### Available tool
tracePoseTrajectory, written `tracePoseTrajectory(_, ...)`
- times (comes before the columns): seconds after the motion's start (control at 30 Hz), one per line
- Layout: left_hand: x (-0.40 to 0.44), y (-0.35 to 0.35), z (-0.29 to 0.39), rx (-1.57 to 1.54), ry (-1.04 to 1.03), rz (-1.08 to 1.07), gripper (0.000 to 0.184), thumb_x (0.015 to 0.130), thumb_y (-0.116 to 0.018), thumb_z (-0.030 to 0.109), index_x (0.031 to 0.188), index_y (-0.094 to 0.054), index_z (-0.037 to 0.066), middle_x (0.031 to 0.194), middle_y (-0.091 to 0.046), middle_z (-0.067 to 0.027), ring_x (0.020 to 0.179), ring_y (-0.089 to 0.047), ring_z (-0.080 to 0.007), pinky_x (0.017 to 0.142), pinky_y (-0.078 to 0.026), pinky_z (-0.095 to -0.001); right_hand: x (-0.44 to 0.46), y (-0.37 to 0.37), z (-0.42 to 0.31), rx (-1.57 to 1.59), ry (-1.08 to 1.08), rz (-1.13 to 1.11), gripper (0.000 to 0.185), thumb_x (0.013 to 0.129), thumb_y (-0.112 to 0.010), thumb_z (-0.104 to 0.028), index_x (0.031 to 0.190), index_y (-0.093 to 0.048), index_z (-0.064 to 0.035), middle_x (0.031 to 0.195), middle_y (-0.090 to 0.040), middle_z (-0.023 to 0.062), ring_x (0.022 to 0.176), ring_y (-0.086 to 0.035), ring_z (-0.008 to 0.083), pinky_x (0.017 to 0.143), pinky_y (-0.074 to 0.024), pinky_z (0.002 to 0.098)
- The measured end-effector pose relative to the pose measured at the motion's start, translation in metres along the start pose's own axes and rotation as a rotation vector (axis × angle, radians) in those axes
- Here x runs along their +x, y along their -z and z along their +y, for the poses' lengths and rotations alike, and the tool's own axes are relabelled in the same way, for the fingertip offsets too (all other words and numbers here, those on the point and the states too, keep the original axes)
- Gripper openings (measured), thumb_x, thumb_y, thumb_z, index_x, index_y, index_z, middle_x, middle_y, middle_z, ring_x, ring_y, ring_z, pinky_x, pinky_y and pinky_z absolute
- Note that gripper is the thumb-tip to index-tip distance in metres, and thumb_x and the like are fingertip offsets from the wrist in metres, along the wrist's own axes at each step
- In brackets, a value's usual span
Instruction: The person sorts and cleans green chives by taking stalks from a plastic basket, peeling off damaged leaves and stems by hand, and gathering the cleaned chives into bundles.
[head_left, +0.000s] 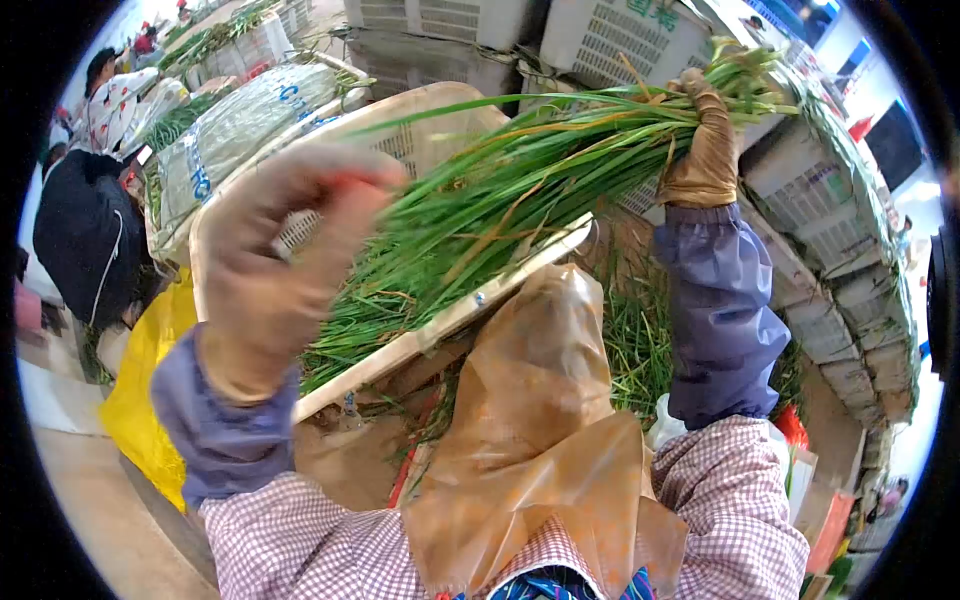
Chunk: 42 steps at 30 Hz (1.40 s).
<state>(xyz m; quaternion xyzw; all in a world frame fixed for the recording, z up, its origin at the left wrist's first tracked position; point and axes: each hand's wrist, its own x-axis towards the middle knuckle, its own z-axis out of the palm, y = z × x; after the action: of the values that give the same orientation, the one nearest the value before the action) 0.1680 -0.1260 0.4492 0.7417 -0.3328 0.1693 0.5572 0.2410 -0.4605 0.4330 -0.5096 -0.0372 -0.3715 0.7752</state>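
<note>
My right hand [703,130], in a brown glove, is closed around a bunch of long green chives [560,170] near its pale root ends. The leaves fan out leftward, several of them yellowed, over a pale plastic crate [450,318]. More chives [370,320] lie inside that crate. Gloved and smeared by motion, my left hand [275,260] hovers over the crate's left side, beside the leaf tips. Its fingers are bent, with red-orange at the tips. Whether it pinches anything is too blurred to make out.
White slatted crates [630,40] are stacked ahead and along the right [820,190]. A filled woven sack [245,125] and a yellow bag [150,390] are on the left. Loose greens [635,340] lie beside my brown apron [540,370]. People [105,90] sit farther back left.
</note>
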Motion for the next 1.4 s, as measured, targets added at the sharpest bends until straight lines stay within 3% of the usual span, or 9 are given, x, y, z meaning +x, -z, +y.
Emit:
tracePoseTrajectory(0.17,-0.031,-0.133,-0.035,0.483,-0.194,-0.273,0.055,0.065,-0.076,0.025,0.109,-0.053,0.003,0.109,-0.053,-0.0206,0.097,-0.054,-0.0371,0.085,-0.045,-0.0391,-0.021,0.057,-0.001,0.049,-0.286,0.272,0.014,0.077,-0.065,-0.012,0.085,-0.057,-0.0041,0.071,-0.061,0.0082,0.061,-0.061,0.0207,0.055,-0.0541,0.033)
tracePoseTrajectory(0.33,-0.035,-0.198,-0.044,0.366,-0.131,-0.479,0.041,0.066,-0.064,0.005,0.105,-0.053,0.002,0.097,-0.056,-0.0199,0.089,-0.056,-0.0372,0.077,-0.047,-0.041,-0.013,0.157,-0.071,0.024,-0.173,0.315,0.02,0.074,-0.066,-0.019,0.084,-0.061,-0.0021,0.075,-0.062,0.0083,0.062,-0.06,0.0198,0.06,-0.0522,0.0315)
tracePoseTrajectory(0.57,0.017,-0.225,-0.046,0.538,-0.167,-0.927,0.028,0.073,-0.062,0.012,0.099,-0.056,0.004,0.088,-0.058,-0.0167,0.084,-0.057,-0.0345,0.072,-0.047,-0.0399,0.017,0.355,-0.202,-0.606,0.604,0.947,0.037,0.069,-0.072,-0.026,0.092,-0.06,-0.0003,0.087,-0.062,0.0127,0.074,-0.06,0.0201,0.065,-0.0523,0.0308)
tracePoseTrajectory(0.73,0.13,-0.266,0.022,0.432,-0.523,-0.856,0.06,0.073,-0.07,0.039,0.119,-0.052,0.004,0.115,-0.056,-0.0195,0.107,-0.054,-0.03,0.09,-0.044,-0.0373,-0.026,0.297,-0.207,-0.593,0.868,0.748,0.026,0.073,-0.069,-0.012,0.094,-0.063,0.0014,0.082,-0.064,0.0066,0.072,-0.061,0.0158,0.066,-0.0521,0.0281)
tracePoseTrajectory(0.87,0.186,-0.313,0.12,-0.103,-0.712,-0.846,0.078,0.073,-0.072,0.04,0.135,-0.036,0.01,0.134,-0.043,-0.0126,0.125,-0.038,-0.0265,0.1,-0.035,-0.0374,-0.043,0.249,-0.192,0.145,0.441,0.228,0.028,0.078,-0.064,-0.01,0.104,-0.054,-0.0025,0.085,-0.061,0.0068,0.075,-0.06,0.018,0.071,-0.0538,0.0341)
tracePoseTrajectory(0.9,0.177,-0.325,0.137,-0.483,-0.373,-1.132,0.086,0.071,-0.072,0.042,0.138,-0.028,0.01,0.136,-0.039,-0.0136,0.126,-0.036,-0.0257,0.101,-0.034,-0.0355,-0.052,0.227,-0.19,0.199,0.37,0.225,0.028,0.079,-0.063,-0.011,0.104,-0.053,-0.004,0.084,-0.059,0.0065,0.075,-0.06,0.0183,0.071,-0.0535,0.0344)
tracePoseTrajectory(1.1,0.111,-0.325,0.071,-0.494,0.255,-1.625,0.1,0.064,-0.073,0.055,0.137,-0.028,0.004,0.132,-0.042,-0.0112,0.118,-0.041,-0.0202,0.1,-0.034,-0.0353,-0.09,0.196,-0.134,0.728,0.03,0.038,0.03,0.082,-0.062,-0.017,0.107,-0.049,-0.0067,0.082,-0.057,0.0049,0.077,-0.058,0.0195,0.074,-0.0516,0.0389)
tracePoseTrajectory(1.2,-0.001,-0.294,-0.026,-0.962,0.957,-1.543,0.099,0.061,-0.076,0.053,0.134,-0.034,0.002,0.128,-0.047,-0.0078,0.114,-0.045,-0.0153,0.097,-0.036,-0.0335,-0.126,0.223,-0.079,0.646,-0.15,0.086,0.037,0.08,-0.063,-0.02,0.11,-0.046,-0.0053,0.079,-0.056,0.0055,0.076,-0.058,0.0202,0.072,-0.0521,0.0397)
tracePoseTrajectory(1.4,-0.095,-0.275,0.004,-0.738,1.042,-1.263,0.069,0.064,-0.076,0.008,0.126,-0.045,0.004,0.113,-0.057,-0.0061,0.101,-0.054,-0.0162,0.088,-0.043,-0.0314,-0.18,0.241,-0.023,0.66,-0.54,0.122,0.058,0.078,-0.066,-0.03,0.125,-0.041,-0.0065,0.101,-0.059,0.0135,0.092,-0.06,0.0296,0.082,-0.0509,0.0432)
